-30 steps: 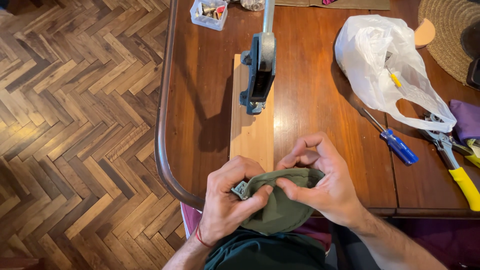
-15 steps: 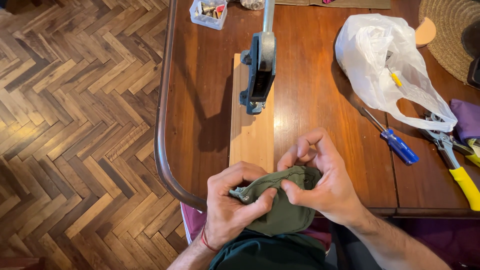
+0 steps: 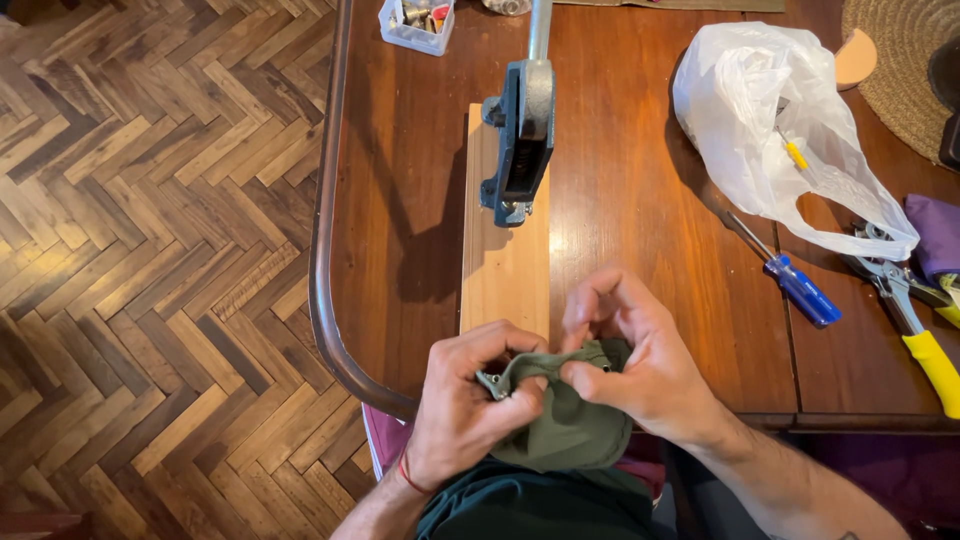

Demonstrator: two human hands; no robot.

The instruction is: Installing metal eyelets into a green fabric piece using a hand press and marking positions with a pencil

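Both my hands pinch a small piece of olive-green fabric (image 3: 565, 425) at the near edge of the dark wooden table (image 3: 640, 200). My left hand (image 3: 465, 405) grips its left corner, where a small metal snap shows. My right hand (image 3: 640, 365) holds the top edge between thumb and forefinger, close beside the left. The cloth hangs down over my lap. Just beyond my hands lies a pale wooden board (image 3: 503, 260) with a blue-grey metal hand press (image 3: 520, 140) mounted on it.
A white plastic bag (image 3: 775, 130) lies at the right, with a blue-handled screwdriver (image 3: 795, 285) and yellow-handled pliers (image 3: 915, 335) near it. A clear box of small parts (image 3: 418, 22) stands at the far edge. Herringbone wooden floor (image 3: 150, 250) lies to the left.
My hands have drawn closer together, bunching the green fabric's top edge. The view has shifted slightly; the things on the table have not moved.
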